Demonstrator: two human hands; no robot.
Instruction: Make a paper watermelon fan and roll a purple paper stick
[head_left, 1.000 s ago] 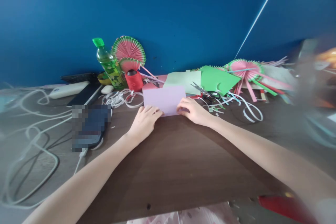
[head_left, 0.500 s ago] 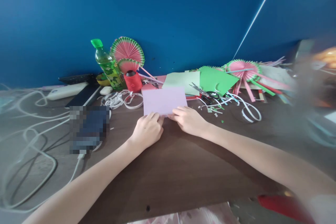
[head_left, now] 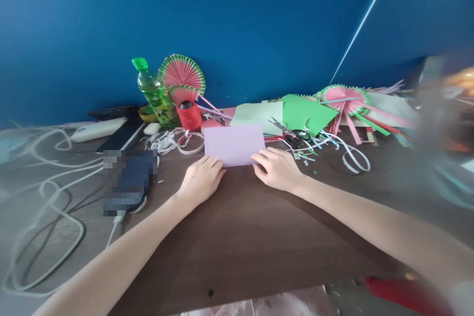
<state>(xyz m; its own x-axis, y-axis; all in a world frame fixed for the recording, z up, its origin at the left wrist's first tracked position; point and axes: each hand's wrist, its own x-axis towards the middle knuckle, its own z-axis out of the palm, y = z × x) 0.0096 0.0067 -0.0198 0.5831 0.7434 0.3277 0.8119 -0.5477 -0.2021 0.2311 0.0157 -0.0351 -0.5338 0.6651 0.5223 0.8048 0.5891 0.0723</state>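
Note:
A pale purple sheet of paper (head_left: 234,144) lies flat on the dark wooden table (head_left: 237,237). My left hand (head_left: 202,180) rests palm down at the sheet's near left corner, its fingertips touching the edge. At the near right corner, my right hand (head_left: 278,169) presses its curled fingers on the paper's edge. Neither hand lifts the sheet.
Behind the paper stand a green bottle (head_left: 153,94), a red spool (head_left: 189,115) and pink-green paper fans (head_left: 182,73). Green sheets (head_left: 303,112), scissors (head_left: 291,131) and paper strips (head_left: 344,150) lie to the right. A phone (head_left: 128,181) and white cables (head_left: 44,197) lie left.
Both hands have slid along the near edge of the purple sheet: close together half a second ago, now spread toward its two near corners. The sheet stays flat.

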